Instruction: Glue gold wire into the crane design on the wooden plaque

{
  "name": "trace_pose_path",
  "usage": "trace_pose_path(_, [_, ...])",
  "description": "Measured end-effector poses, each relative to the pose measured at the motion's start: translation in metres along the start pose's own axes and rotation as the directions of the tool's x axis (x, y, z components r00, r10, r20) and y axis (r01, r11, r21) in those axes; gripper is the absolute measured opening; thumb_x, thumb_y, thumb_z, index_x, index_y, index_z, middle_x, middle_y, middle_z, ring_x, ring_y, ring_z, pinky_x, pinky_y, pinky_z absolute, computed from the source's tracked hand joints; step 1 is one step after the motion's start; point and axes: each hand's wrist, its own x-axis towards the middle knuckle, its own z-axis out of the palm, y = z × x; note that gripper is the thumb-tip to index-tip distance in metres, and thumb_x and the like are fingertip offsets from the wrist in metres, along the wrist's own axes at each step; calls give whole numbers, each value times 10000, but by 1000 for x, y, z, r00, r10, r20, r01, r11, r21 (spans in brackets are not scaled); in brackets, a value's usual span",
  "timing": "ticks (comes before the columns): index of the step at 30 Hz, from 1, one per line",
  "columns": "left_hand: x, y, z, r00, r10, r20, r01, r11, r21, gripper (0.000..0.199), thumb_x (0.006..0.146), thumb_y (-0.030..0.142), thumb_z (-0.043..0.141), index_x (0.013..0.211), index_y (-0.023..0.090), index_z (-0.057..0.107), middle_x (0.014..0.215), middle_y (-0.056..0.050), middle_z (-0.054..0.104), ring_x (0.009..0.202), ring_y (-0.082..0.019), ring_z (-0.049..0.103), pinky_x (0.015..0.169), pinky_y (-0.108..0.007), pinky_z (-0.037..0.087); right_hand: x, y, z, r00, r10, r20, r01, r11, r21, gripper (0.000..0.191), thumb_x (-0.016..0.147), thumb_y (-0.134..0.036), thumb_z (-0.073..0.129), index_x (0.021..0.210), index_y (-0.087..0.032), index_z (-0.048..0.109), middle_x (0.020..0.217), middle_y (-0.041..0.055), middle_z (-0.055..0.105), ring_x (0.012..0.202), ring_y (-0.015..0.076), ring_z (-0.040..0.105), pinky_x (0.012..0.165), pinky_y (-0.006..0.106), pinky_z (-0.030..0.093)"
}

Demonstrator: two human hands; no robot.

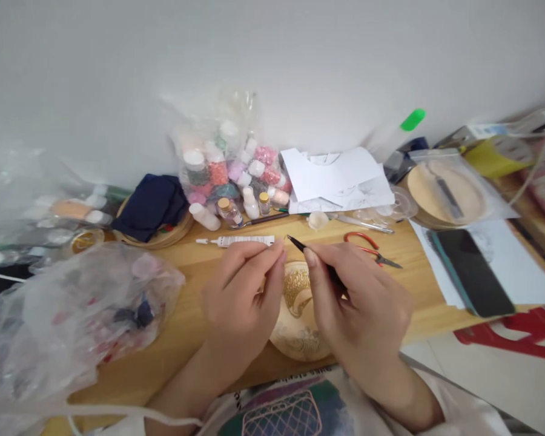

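Observation:
Black tweezers are gripped in my right hand, their tips pointing up and left. My left hand is closed in a pinch just left of those tips; a tiny golden piece shows at its fingertips, too small to make out well. Below and between both hands lies a round wooden disc with a gold beaded patch and faint drawn lines, partly hidden by my fingers. A white tube lies behind my left hand.
Red-handled pliers and a phone lie to the right. Bead bottles, a bag of jars and white papers stand at the back. A plastic bag and dark blue cloth are on the left.

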Motion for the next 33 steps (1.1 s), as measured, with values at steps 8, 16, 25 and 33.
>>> trace_pose_path(8, [2, 1, -4, 973, -208, -99, 154, 907, -391, 174, 894, 144, 686, 1016, 252, 746, 899, 1, 686, 604, -79, 614, 495, -216, 524, 8, -13, -2, 994, 76, -80, -54, 967, 249, 113, 904, -96, 621, 864, -192, 665, 733, -21, 689, 634, 96, 615, 608, 224, 480])
trace_pose_path(16, [3, 4, -8, 951, -303, -53, 213, 772, -599, 292, 887, 145, 691, 1084, 345, 772, 717, 29, 579, 569, -74, 508, 425, -198, 369, 6, -23, 1, 978, 174, -115, -112, 903, 414, 116, 915, -148, 609, 830, -202, 665, 718, -21, 677, 638, 105, 611, 591, 235, 492])
trace_pose_path(25, [-1, 5, -20, 985, -3, -175, -27, 985, -168, 301, 918, 79, 620, 1102, 277, 753, 736, 25, 610, 618, -87, 535, 521, -213, 447, 0, -26, 2, 961, 242, -135, -150, 865, 480, 124, 905, -161, 618, 795, -204, 658, 697, -27, 678, 619, 102, 615, 555, 227, 476])
trace_pose_path(33, [13, 3, -36, 992, 38, -117, -51, 992, -112, 148, 916, 138, 649, 981, 246, 727, 743, 25, 650, 594, -93, 550, 483, -245, 400, 1, -21, -6, 984, 147, -102, -92, 904, 418, 105, 902, -150, 623, 821, -201, 668, 689, -29, 669, 590, 98, 599, 531, 225, 459])
